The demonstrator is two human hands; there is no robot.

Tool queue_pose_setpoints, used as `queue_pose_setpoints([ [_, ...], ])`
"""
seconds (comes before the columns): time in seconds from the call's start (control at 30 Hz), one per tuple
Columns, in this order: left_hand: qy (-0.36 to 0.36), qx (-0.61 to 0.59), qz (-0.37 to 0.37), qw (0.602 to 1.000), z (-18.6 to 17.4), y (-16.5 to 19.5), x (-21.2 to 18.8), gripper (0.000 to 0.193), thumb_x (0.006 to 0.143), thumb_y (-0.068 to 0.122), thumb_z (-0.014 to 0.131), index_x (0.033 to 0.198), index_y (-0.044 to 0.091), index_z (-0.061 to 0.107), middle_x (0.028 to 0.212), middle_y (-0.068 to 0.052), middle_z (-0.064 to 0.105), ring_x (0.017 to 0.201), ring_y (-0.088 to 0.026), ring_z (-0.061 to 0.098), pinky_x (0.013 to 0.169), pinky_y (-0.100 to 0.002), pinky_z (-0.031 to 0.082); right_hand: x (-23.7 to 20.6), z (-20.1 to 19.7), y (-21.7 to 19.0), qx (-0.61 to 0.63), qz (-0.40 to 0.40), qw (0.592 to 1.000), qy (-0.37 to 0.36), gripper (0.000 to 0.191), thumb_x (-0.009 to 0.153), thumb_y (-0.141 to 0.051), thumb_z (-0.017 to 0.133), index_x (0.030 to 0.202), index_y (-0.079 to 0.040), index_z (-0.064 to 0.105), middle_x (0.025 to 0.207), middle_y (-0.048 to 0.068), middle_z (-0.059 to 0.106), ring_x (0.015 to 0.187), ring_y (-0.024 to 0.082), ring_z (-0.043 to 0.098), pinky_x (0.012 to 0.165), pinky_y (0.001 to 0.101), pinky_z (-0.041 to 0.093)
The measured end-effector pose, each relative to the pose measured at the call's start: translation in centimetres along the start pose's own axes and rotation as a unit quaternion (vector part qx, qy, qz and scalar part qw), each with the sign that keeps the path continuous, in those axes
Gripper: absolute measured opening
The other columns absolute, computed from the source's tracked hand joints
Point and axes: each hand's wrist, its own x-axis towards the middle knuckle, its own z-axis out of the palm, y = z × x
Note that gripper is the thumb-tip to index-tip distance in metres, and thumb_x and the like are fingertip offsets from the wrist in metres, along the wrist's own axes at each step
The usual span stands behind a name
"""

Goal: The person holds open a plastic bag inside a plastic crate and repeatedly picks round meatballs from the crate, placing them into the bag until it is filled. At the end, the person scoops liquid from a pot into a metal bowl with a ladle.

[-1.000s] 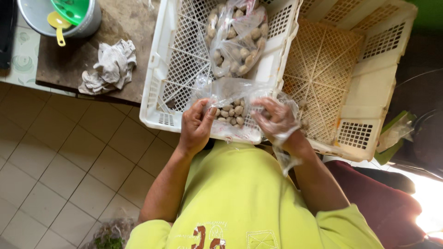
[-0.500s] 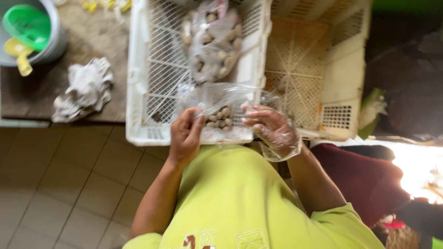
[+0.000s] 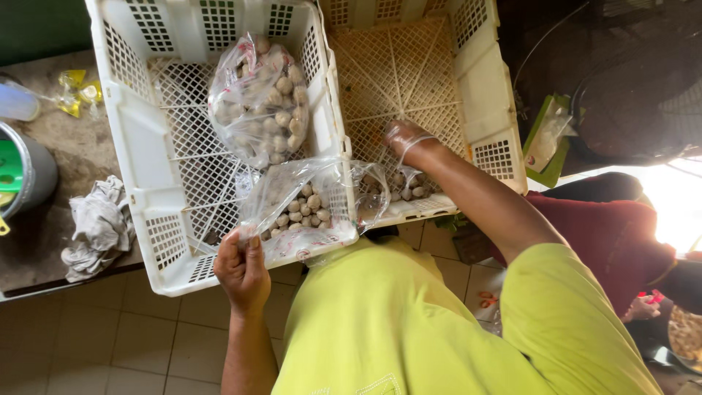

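Nearest the camera, the left hand point(image 3: 241, 269) pinches the edge of a small clear bag point(image 3: 300, 208), fingers closed on the thin plastic near its mouth. The bag lies slumped over the front rim of the white crate point(image 3: 139, 146) and is partly filled with small round pale balls point(image 3: 303, 212) (meatballs or something like them; hard to tell). It looks soft and slack, likely light for now, and the film seems slippery, so the gathered mouth is the sensible place to hold it rather than the sagging belly, which would let the contents roll.

Just beyond, the right hand point(image 3: 404, 139), covered by a thin plastic glove, reaches into the cream crate point(image 3: 482, 110) over a few loose balls point(image 3: 406, 186); its fingers curl downward, and whether they hold anything cannot be told.

Farther in, a larger full bag point(image 3: 259, 99) of the same balls rests in the white crate. Off to the left on the table point(image 3: 73, 139) sit a crumpled grey cloth point(image 3: 99, 227) and a metal pot point(image 3: 29, 175)
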Motion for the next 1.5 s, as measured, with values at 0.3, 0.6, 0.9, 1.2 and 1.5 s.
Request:
queue_pose_setpoints([
  [0.3, 0.042, 0.011, -0.006, 0.999, 0.8, -0.3, 0.2, 0.010, 0.105, 0.004, 0.063, 0.114, -0.001, 0.063, 0.078, 0.007, 0.057, 0.066, 0.001, 0.044, 0.057, -0.017, 0.032, -2.1, -3.1, 3.3, 0.488, 0.033, 0.864, -0.116, 0.015, 0.102, -0.020, 0.061, 0.101, -0.006, 0.064, 0.097, 0.004, 0.066, 0.083, 0.006, 0.069, 0.074, 0.0235, 0.064],
  [0.6, 0.073, -0.017, -0.028, 0.997, 0.9, -0.8, -0.2, 0.012, 0.107, 0.007, 0.064, 0.117, 0.000, 0.064, 0.080, 0.006, 0.058, 0.067, 0.000, 0.046, 0.059, -0.017, 0.034, -2.6, -4.3, 2.7, 0.104, 0.101, 0.966, -0.216, 0.032, 0.106, -0.030, 0.055, 0.126, -0.008, 0.064, 0.119, 0.015, 0.064, 0.106, 0.026, 0.060, 0.102, 0.0425, 0.049],
  [0.9, 0.086, 0.008, -0.012, 0.996, 0.8, -1.9, -0.9, 0.014, 0.107, 0.004, 0.064, 0.120, -0.002, 0.063, 0.089, 0.001, 0.065, 0.073, -0.002, 0.053, 0.064, -0.018, 0.041, -1.2, -0.5, -4.0, 0.036, -0.179, 0.968, -0.171, 0.067, 0.087, -0.015, 0.073, 0.150, -0.012, 0.053, 0.143, 0.020, 0.058, 0.130, 0.037, 0.056, 0.114, 0.0435, 0.044],
  [1.2, 0.076, -0.045, 0.000, 0.996, 0.4, -2.5, -0.5, 0.014, 0.107, 0.002, 0.064, 0.120, -0.002, 0.062, 0.095, 0.002, 0.064, 0.077, -0.001, 0.051, 0.066, -0.018, 0.040, -1.8, -2.1, -8.5, 0.489, -0.330, 0.763, -0.266, 0.063, 0.092, -0.025, 0.072, 0.149, -0.010, 0.048, 0.152, 0.015, 0.055, 0.138, 0.025, 0.053, 0.118, 0.0358, 0.041],
  [1.5, 0.066, 0.020, 0.004, 0.998, 0.9, -0.8, -0.7, 0.014, 0.107, 0.002, 0.064, 0.120, -0.002, 0.062, 0.093, 0.004, 0.064, 0.074, 0.000, 0.049, 0.064, -0.017, 0.038, -2.8, -0.2, -0.9, -0.058, -0.233, 0.957, -0.163, 0.037, 0.081, -0.019, 0.073, 0.118, -0.022, 0.074, 0.132, 0.010, 0.068, 0.115, 0.030, 0.065, 0.093, 0.0444, 0.056],
])
